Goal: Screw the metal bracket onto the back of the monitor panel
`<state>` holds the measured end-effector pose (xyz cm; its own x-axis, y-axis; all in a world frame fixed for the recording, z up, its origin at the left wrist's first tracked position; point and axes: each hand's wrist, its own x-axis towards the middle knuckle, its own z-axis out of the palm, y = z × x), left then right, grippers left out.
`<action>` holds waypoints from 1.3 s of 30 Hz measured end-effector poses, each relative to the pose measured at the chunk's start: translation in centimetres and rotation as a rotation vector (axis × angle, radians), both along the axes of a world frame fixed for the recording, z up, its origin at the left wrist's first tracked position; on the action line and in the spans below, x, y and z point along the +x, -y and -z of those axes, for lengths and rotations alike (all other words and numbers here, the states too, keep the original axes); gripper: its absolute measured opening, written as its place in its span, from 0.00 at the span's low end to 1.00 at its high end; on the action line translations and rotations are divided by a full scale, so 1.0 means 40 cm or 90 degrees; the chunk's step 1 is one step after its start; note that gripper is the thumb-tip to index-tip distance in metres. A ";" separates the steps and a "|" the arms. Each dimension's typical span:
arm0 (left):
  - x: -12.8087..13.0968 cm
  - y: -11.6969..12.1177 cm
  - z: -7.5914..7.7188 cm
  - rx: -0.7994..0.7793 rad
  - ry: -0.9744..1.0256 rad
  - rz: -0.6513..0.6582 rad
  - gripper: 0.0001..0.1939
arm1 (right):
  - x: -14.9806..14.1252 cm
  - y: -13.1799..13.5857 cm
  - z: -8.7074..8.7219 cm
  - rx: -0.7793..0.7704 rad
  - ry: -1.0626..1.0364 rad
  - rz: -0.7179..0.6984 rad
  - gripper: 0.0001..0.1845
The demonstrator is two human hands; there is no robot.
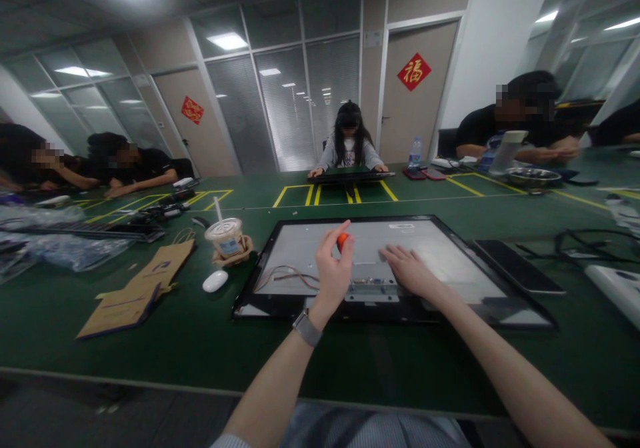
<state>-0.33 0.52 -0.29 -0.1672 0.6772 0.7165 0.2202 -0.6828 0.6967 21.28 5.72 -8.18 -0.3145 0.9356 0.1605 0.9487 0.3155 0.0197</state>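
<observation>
An opened flat-screen monitor (295, 245) lies on the table with its grey metal back up and a black frame around it. A metal bracket with connector ports (370, 289) sits near its front edge, and thin wires (290, 276) run across its left part. My left hand (334, 261), with a watch on the wrist, is raised over the middle of the panel. Its fingers are curled around a small orange-red rounded object (343, 240); the rest of that is hidden. My right hand (413, 271) rests flat on the metal back, fingers stretched out.
Left of the monitor are a white mouse (215, 281), a drink cup (225, 236) in a cardboard holder and a brown paper bag (135, 285). A black slab (517, 266) and cables (575, 241) lie to the right. Opposite, a person (350, 141) holds a dark panel; others sit around.
</observation>
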 end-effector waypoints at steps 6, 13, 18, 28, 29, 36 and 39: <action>0.005 -0.002 0.007 -0.063 0.072 0.127 0.15 | 0.002 -0.006 0.013 0.011 -0.006 0.002 0.28; 0.006 0.002 0.000 -0.056 0.064 0.113 0.15 | 0.003 -0.006 0.014 0.014 -0.004 -0.009 0.29; 0.004 0.002 -0.002 0.014 -0.001 -0.005 0.09 | 0.002 -0.004 0.007 0.010 0.003 -0.005 0.28; 0.001 0.002 -0.003 0.033 -0.002 0.004 0.11 | 0.000 -0.004 0.007 0.007 -0.009 0.002 0.28; 0.001 0.001 -0.003 0.041 -0.004 -0.008 0.10 | 0.000 -0.003 0.007 0.007 -0.010 0.001 0.29; 0.003 0.003 -0.005 0.034 0.005 -0.016 0.10 | 0.003 -0.002 0.006 0.010 -0.004 -0.001 0.28; 0.001 0.007 -0.005 0.027 0.004 0.019 0.14 | 0.001 -0.001 0.004 0.010 -0.001 -0.003 0.28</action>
<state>-0.30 0.25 -0.09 -0.1522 0.6515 0.7433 0.1957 -0.7173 0.6688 21.33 5.77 -8.32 -0.3190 0.9313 0.1756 0.9471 0.3200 0.0234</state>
